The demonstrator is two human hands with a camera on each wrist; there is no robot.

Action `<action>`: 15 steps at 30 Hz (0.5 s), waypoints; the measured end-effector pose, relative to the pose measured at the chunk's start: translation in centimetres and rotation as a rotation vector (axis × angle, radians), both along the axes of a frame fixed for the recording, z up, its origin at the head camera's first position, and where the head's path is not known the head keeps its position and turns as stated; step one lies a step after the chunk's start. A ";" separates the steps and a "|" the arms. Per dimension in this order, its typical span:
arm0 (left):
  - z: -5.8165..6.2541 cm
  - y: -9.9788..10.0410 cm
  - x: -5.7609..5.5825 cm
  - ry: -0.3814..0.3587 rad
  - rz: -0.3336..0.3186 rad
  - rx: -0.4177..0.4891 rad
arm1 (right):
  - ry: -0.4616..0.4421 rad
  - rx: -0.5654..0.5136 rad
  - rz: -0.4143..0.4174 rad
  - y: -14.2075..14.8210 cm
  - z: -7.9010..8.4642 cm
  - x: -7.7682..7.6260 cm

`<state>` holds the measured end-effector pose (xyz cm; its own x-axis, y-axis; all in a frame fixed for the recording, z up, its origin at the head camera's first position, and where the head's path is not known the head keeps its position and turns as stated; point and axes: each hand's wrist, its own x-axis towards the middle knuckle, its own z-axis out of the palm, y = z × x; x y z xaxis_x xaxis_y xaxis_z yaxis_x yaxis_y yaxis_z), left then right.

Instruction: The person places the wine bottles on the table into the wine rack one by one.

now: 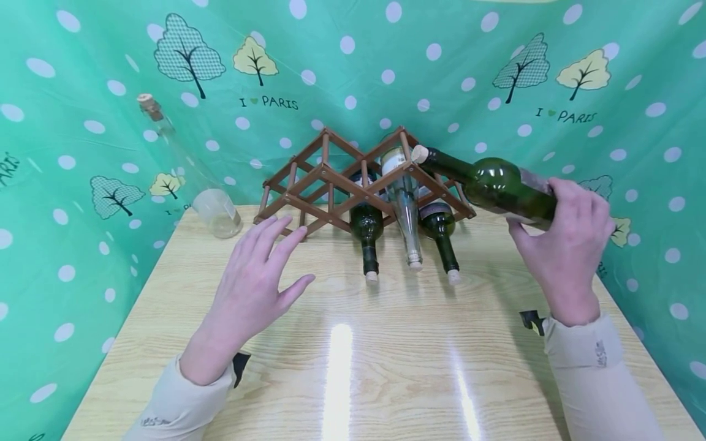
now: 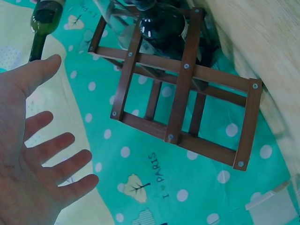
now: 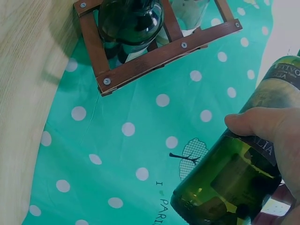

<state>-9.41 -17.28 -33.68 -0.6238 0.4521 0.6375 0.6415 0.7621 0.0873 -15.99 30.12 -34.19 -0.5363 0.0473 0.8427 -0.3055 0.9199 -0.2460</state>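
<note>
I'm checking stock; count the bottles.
5: green bottle in the right hand; left green bottle, clear bottle and right green bottle in the wooden rack; another clear bottle left of it. Others may be hidden.

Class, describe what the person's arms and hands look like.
The left hand and right hand are bare, without gloves. The left sleeve and right sleeve are pale greyish, each bearing small dark lettering. A small black piece juts out at each wrist.

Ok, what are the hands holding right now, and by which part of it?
The right hand holds a corked green bottle by the lower part of its body. The left hand holds nothing.
</note>
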 end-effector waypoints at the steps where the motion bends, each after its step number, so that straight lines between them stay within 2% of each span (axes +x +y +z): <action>1: 0.0 0.0 0.0 0.003 -0.003 0.002 | 0.011 0.000 0.001 -0.1 0.0 0.0; 15: 0.3 0.7 -0.3 0.024 -0.028 0.014 | 0.087 0.041 0.008 -1.5 0.4 0.4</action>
